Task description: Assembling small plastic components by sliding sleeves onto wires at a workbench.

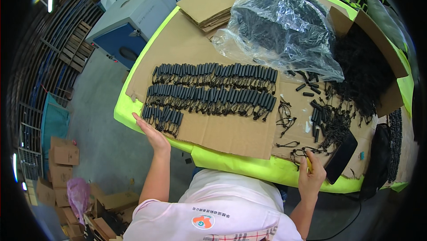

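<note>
Black tubes (204,94), left hand (154,134) open, right hand (313,174) gripping yellow item (309,164), dark slab (342,157) beside, bag (280,23) beyond

Bright tube lts (50,3) upper L, glare on plastic bag (282,23), fisheye distortion + dark edges.

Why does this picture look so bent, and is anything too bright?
Head view: the wide fisheye lens bends the yellow-green table cover's edge and leaves black corners; also in the head view, white glare streaks the clear plastic bag, the upper-left lamp looks washed out, and the left hand shows no obvious blur.
</note>
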### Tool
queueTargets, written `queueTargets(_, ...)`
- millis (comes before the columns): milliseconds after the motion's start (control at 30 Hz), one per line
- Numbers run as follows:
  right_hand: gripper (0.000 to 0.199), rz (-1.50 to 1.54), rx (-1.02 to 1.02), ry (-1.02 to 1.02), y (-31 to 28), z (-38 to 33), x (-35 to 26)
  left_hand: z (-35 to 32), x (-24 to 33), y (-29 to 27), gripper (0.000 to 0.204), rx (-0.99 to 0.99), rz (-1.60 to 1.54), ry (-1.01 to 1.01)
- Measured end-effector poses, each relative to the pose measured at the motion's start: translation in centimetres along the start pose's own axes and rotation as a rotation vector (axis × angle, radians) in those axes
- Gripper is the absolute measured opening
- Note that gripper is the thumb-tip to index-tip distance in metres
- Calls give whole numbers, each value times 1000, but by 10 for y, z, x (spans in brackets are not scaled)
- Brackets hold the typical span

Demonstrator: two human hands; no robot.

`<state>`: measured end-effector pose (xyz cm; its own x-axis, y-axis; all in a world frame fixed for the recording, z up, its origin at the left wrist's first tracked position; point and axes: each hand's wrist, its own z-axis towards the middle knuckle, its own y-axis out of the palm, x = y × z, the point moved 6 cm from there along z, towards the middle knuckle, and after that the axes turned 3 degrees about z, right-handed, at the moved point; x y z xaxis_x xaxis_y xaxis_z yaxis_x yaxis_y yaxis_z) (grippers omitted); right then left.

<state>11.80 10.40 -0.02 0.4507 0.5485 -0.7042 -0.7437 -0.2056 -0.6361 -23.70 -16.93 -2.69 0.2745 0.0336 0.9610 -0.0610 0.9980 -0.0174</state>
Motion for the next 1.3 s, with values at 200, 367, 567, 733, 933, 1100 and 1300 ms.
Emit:
queueTargets(200,22,-37,43,-46,-7,-3,5,2,-4,8,67,66,58,115)
queueTargets(367,23,-74,31,-85,-1,0,4,11,-8,-16,63,151,223,135)
queueTargets(567,26,-82,15,40,-9,0,11,3,26,9,52,123,402,471)
queueTargets(733,25,-91,65,37,-18,-2,23,-60,63,119,40,-653,246,469)
queueTargets(933,26,-289,193,88,-40,4,42,-171,122,247,40,-1354,350,651)
queueTargets(1100,27,-447,152,177,-37,10,38,-232,108,324,52,-1428,410,930)
queueTargets(1300,29,-439,85,72,-23,14,38,-249,78,337,59,-1541,619,898)
